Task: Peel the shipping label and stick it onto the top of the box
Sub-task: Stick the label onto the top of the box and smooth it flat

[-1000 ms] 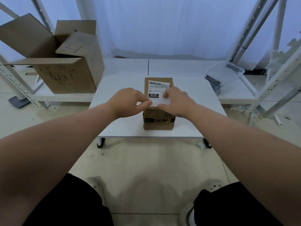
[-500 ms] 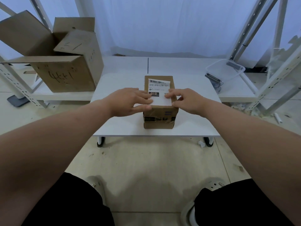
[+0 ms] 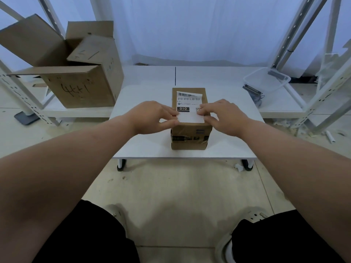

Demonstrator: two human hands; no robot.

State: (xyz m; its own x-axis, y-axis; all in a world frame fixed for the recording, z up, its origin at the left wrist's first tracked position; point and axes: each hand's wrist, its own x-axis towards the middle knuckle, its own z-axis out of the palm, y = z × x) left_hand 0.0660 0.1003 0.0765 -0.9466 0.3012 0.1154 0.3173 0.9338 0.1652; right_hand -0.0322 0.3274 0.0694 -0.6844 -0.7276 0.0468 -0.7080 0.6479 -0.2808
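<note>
My left hand (image 3: 152, 117) and right hand (image 3: 224, 115) press flat fingers (image 3: 171, 113) on the near end of the shipping label (image 3: 189, 108), and its long side runs away from them across the box (image 3: 190, 137), far edge curled up.

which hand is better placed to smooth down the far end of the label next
Probably the right hand: its fingertips already rest on the label, further up than the left hand, which pins the near left corner. The label's far edge looks slightly lifted.
</note>
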